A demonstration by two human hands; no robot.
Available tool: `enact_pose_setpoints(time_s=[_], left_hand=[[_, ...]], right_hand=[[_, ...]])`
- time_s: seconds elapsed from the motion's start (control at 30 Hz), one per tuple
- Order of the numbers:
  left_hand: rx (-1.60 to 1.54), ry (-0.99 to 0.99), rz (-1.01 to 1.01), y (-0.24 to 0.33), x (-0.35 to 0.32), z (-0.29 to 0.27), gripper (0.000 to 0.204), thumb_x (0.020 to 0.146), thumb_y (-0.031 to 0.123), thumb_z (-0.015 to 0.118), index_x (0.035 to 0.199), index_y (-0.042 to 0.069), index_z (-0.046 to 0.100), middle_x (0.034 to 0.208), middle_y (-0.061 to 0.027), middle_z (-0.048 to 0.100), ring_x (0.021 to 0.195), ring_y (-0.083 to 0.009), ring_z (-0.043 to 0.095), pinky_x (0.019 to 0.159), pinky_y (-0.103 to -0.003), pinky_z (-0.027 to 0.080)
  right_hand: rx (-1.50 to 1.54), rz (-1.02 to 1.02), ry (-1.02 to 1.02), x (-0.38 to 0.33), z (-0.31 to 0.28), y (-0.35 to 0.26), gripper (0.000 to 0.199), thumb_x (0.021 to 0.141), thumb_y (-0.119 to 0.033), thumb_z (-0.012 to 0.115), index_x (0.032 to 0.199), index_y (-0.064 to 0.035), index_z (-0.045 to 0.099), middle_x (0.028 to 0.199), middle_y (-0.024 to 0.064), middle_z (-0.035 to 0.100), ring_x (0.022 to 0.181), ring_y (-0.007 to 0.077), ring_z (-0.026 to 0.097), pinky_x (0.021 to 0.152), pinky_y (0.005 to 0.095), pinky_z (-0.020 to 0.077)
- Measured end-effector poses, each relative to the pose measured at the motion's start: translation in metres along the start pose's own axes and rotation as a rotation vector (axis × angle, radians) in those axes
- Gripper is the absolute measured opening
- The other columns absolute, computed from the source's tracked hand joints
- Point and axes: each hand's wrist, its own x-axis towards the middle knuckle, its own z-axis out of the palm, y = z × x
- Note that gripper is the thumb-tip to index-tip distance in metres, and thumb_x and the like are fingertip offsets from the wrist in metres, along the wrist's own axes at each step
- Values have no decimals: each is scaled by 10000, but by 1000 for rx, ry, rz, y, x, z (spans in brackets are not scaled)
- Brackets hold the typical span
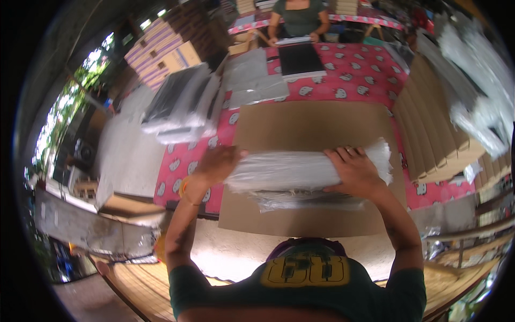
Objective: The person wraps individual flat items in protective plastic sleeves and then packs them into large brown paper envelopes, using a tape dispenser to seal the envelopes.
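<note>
A thick bundle of clear plastic bags (284, 167) lies crosswise over a brown cardboard sheet (311, 121) in front of me. Its near layers look folded, with loose edges sticking out below. My right hand (352, 170) grips the bundle near its right end, fingers over the far side and thumb on the near side. At the left end is my left hand (217, 163), touching the plastic. Motion smears its fingers, so their grip is unclear. A yellow band circles the left wrist.
A pink patterned cloth (359, 67) covers the table. Plastic-wrapped packs (182, 104) stand at the left edge, near flat plastic bags (257, 88) and a black book-like item (301, 60). Folded cardboard (429, 118) topped with plastic rises right. A person (299, 19) works opposite; boxes (161, 53) stand far left.
</note>
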Motion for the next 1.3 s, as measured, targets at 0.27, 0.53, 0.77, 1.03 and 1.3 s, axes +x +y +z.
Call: enact_pose_setpoints(time_s=[0.27, 0.53, 0.77, 1.03, 1.3], left_hand=[[55, 152, 336, 124, 43, 53, 992, 612, 507, 863, 1299, -72, 443, 1171, -277, 566, 1111, -420, 566, 954, -482, 453], [83, 53, 348, 128, 42, 57, 855, 595, 476, 880, 1156, -36, 488, 1061, -236, 620, 970, -416, 633, 861, -465, 511], [80, -15, 349, 119, 45, 53, 859, 617, 472, 875, 1177, -42, 476, 1060, -260, 619, 1000, -416, 629, 872, -460, 505], [-361, 300, 109, 73, 1, 25, 772, 655, 282, 906, 1217, -38, 485, 1073, -249, 639, 928, -350, 664, 822, -436, 529], [-1121, 376, 16, 63, -4, 144, 510, 777, 124, 821, 1176, -49, 554, 1064, -103, 631, 981, -193, 596, 858, -325, 489]], right_hand=[[23, -56, 96, -17, -1, 13, 986, 651, -533, 808, 1422, -62, 415, 1302, 151, 517, 1192, 323, 517, 1029, 446, 358], [818, 46, 570, -116, 18, 92, 1199, 617, -412, 908, 1531, -37, 229, 1534, 169, 339, 1433, 297, 272, 1171, 444, 222], [1269, 596, 596, -107, 137, 67, 963, 600, -162, 931, 1398, -13, 412, 1307, 125, 557, 1213, 253, 532, 1038, 441, 427], [164, 6, 574, 8, -103, -12, 922, 568, -544, 853, 1220, 22, 531, 1106, 220, 622, 1034, 419, 606, 896, 469, 477], [-132, -204, 37, 100, -134, -85, 828, 604, -505, 832, 1154, 26, 515, 1066, 178, 610, 1029, 348, 605, 908, 422, 451]])
